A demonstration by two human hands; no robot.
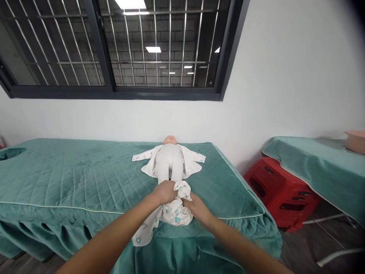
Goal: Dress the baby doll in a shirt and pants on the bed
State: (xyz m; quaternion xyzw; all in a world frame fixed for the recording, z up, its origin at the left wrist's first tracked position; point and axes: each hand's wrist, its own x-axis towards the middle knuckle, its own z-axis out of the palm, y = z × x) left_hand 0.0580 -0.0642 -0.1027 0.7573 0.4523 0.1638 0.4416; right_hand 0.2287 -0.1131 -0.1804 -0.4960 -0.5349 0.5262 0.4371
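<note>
A baby doll (170,155) lies on its back, head toward the wall and legs toward me. Under its body and around its arms a white patterned baby top (192,164) is spread, front open. White patterned baby trousers (176,213) are bunched at the doll's feet, one leg of the cloth hanging to the left over the bed's edge. My left hand (165,192) is closed on the bunched cloth by the doll's lower leg. From the other side my right hand (197,207) grips the same trousers. The doll's feet are hidden by cloth and hands.
The bed has a green quilted cover (85,175) with a face hole at far left. Red plastic stools (281,194) stand to the right, beside a green-draped table (319,163) bearing a pinkish container (355,141). A barred window (159,45) is in the wall behind.
</note>
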